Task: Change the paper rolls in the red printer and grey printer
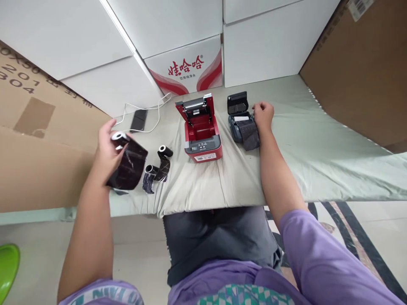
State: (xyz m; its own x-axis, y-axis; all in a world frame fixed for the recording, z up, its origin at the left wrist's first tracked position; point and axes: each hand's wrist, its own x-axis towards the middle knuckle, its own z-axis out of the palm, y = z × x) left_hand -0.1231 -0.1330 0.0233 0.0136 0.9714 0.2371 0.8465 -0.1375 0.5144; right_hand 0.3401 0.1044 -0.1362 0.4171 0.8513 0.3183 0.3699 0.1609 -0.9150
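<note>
Faces a counter (238, 182) draped in creased, pale green cloth, with white boxes (263, 51) stacked along the far edge and, among them, a box with red lettering (190, 70). Meets a printed brown carton (38, 169) on the left and a darker brown carton (362, 84) on the right. Shows light floor tiles (136, 258) below, crossed by dark bands at right, and a bright green object (8, 269) cut off at lower left. Carries on the cloth a red printer (205, 148), lid raised on the far side, labelled front toward the body; to its left, two small rolls (165, 151), partly unwound; farther back, a black slab (139, 120) and a white cable (155, 123).

Clamps the left hand (106, 148) on a wide dark roll (132, 159) over the counter's left part, white core end at upper left, loose sheet slanting down toward the body. Cannot settle the core's exact axis behind the fingers. Rests the right hand (263, 115), well apart, fingers curled, just beside a small dark printer (234, 132) right of the red one; cannot tell any grip there. Opens this printer's lid on the far side; runs its long axis front to back, far end slightly left; seats a white roll (241, 119) crosswise inside; drapes a dark strip (250, 136) over the near end, angled slightly right.
</note>
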